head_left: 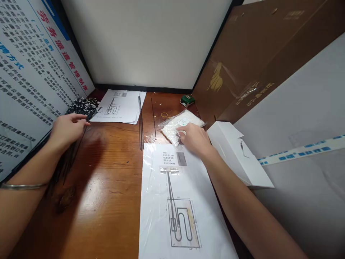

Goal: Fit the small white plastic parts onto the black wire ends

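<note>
My left hand (67, 127) reaches to the left side of the wooden table (107, 187), fingers pinched on thin black wires at the edge of a pile of black connectors (82, 106). My right hand (195, 138) rests, fingers curled, on a clear plastic bag of small white parts (179, 126). Whether it holds any part is hidden. Below it lies a laminated template sheet (183, 201) with a wire loop drawing. Two thin black wires (140, 122) lie straight on the table between my hands.
A second template sheet (121, 106) lies at the back. A green object (187, 100) and a yellow rubber band (164, 114) sit near the back wall. A white paper box (237, 154) and a brown carton (256, 61) stand on the right; a printed board (29, 79) leans left.
</note>
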{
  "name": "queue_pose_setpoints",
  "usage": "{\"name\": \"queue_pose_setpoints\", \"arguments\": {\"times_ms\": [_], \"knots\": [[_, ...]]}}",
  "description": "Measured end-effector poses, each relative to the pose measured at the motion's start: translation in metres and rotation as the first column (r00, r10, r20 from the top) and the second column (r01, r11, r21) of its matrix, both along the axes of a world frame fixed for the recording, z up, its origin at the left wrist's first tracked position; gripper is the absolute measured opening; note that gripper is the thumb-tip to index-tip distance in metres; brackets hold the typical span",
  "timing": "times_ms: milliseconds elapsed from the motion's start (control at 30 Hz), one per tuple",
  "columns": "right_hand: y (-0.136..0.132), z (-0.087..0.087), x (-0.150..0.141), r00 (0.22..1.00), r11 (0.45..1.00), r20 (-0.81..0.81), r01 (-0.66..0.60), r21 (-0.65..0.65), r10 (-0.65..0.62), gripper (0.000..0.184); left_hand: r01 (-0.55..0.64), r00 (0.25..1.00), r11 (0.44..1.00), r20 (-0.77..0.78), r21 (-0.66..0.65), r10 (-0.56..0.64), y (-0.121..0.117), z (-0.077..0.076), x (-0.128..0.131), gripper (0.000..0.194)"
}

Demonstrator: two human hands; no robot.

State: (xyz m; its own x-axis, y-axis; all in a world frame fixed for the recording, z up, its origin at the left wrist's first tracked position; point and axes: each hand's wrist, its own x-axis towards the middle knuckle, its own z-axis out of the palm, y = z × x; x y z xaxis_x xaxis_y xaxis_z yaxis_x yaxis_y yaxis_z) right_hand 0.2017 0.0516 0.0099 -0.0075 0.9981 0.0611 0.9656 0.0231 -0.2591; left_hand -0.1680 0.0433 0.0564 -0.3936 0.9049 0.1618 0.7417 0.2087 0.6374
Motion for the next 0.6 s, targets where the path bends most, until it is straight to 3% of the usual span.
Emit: {"name": "queue_pose_setpoints", "arguments": {"times_ms": [33,100,167,233,333,433,600], "knots": [[-0.001,0.001,-0.001,1.000,1.000,0.027,-0.007,-0.016,0.007,0.035,-0.059,0.994,0.996,-0.088,0.067,0.065,0.004,0.002,-0.007,0.026],[-0.002,0.001,-0.004,0.996,0.999,0.087,-0.024,-0.034,0.027,0.036,-0.037,0.952,0.982,-0.294,0.183,0.091,0.008,0.005,-0.009,0.030],[-0.003,0.000,-0.006,0.989,0.998,0.138,-0.041,-0.040,0.046,0.035,0.100,0.881,0.972,-0.472,0.213,0.013,0.010,0.003,0.006,0.034],[-0.002,-0.002,-0.007,0.986,0.998,0.156,-0.055,-0.037,0.060,0.033,0.229,0.818,0.968,-0.560,0.106,-0.133,0.011,-0.003,0.034,0.035],[0.000,-0.006,-0.007,0.988,0.999,0.145,-0.045,0.005,0.044,0.029,0.333,0.750,0.940,-0.583,-0.074,-0.312,0.012,-0.017,0.086,0.030],[0.003,-0.010,-0.006,0.991,0.999,0.130,0.000,0.047,-0.006,0.026,0.425,0.717,0.874,-0.502,-0.236,-0.484,0.014,-0.028,0.131,0.024],[0.004,-0.015,-0.006,0.995,0.990,0.100,0.002,0.140,-0.016,0.023,0.474,0.683,0.826,-0.466,-0.304,-0.563,0.027,-0.032,0.174,0.030]]}}
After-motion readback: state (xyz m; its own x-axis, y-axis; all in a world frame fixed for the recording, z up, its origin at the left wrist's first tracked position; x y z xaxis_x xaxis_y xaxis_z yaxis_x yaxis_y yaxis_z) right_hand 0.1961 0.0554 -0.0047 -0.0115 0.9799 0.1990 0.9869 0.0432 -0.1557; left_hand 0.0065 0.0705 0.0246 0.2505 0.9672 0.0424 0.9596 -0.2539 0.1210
